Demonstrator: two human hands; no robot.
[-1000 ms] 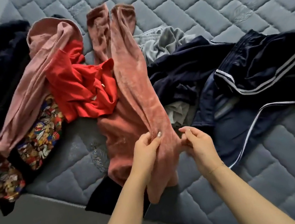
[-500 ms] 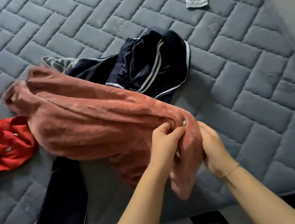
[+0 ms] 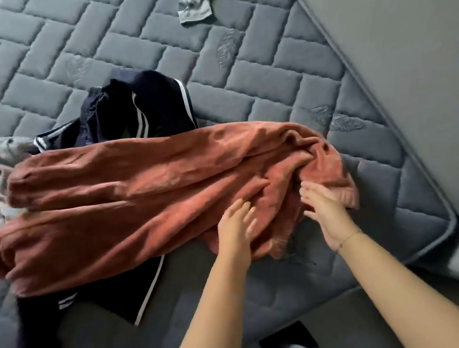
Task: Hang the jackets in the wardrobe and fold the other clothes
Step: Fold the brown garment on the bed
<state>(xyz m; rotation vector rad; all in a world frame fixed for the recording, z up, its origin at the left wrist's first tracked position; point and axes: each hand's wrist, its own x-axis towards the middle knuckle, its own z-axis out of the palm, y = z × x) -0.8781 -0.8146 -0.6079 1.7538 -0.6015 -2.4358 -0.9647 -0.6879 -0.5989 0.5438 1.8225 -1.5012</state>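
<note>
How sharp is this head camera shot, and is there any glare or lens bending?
Head view: motion blur smears the far left end of the rust-coloured trousers and the lower corners; both hands, left hand and right hand, are slightly soft. Light is dim and even, with no glare. The wide lens bows the mattress edge.
</note>
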